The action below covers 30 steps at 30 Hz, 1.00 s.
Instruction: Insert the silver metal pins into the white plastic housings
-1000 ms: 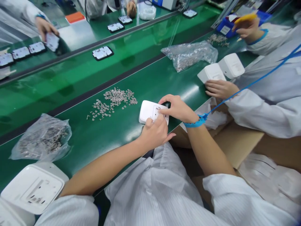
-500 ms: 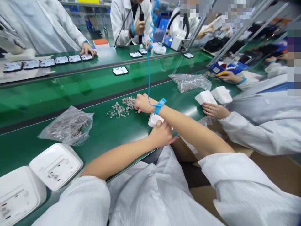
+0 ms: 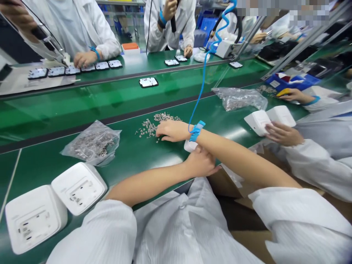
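Note:
My right hand [image 3: 172, 131], with a blue wrist strap [image 3: 196, 131] and its coiled cord, reaches left across the green table [image 3: 132, 154]. Its fingertips touch the near edge of a loose pile of small metal parts [image 3: 152, 124]; whether they pinch one is not visible. My left hand [image 3: 200, 163] grips a white plastic housing [image 3: 189, 146] at the table's front edge. That housing is mostly hidden under my right forearm.
A clear bag of metal parts [image 3: 92, 143] lies at left, and two white housings [image 3: 78, 187] stand at the near left. A second bag [image 3: 238, 98] lies far right. A co-worker's hand [image 3: 283, 134] rests on more housings [image 3: 258, 121]. A black tray [image 3: 148, 82] sits on the belt beyond.
My right hand left the white housing and moved left to the pile of metal parts. My left hand kept hold of the housing. The view tilted up.

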Each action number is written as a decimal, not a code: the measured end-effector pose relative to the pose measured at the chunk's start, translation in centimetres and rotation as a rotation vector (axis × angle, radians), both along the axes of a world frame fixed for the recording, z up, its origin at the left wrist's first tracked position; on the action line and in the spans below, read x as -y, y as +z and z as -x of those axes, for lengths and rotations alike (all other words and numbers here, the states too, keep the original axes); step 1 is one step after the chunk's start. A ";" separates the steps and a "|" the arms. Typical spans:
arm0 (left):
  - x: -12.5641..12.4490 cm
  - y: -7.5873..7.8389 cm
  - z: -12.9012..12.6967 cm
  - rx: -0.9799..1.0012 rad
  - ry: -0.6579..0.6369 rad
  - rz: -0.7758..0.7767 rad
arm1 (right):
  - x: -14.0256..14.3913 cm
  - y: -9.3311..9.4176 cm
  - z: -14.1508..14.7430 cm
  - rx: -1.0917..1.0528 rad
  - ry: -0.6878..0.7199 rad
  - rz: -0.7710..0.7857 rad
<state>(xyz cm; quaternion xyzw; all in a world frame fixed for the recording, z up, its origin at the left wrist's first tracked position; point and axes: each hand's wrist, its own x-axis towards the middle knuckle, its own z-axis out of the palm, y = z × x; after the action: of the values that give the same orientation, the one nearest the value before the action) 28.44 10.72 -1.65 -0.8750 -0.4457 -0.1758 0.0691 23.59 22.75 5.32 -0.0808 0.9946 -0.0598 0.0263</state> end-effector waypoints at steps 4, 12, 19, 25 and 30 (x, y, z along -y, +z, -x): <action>0.1 -0.5 -0.2 0.024 0.069 -0.019 | 0.7 -1.3 2.3 0.064 0.110 -0.008; 0.4 0.1 -0.2 -0.002 0.106 -0.028 | 0.4 1.3 -0.9 -0.153 -0.083 0.234; 0.7 0.4 0.0 -0.040 0.139 -0.193 | -1.1 2.8 -13.1 -0.464 -0.502 0.644; 0.7 0.7 -0.2 -0.055 0.155 -0.230 | -0.7 -1.2 -19.6 -0.479 -0.794 0.507; 0.9 1.1 -0.3 -0.090 0.209 -0.225 | 0.9 -2.7 -20.8 -0.564 -0.973 0.460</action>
<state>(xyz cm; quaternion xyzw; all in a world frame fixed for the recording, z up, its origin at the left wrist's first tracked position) 28.76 9.77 -0.58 -0.8176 -0.5085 -0.1768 0.2044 44.36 21.90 2.65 0.3668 0.8475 -0.2548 -0.2869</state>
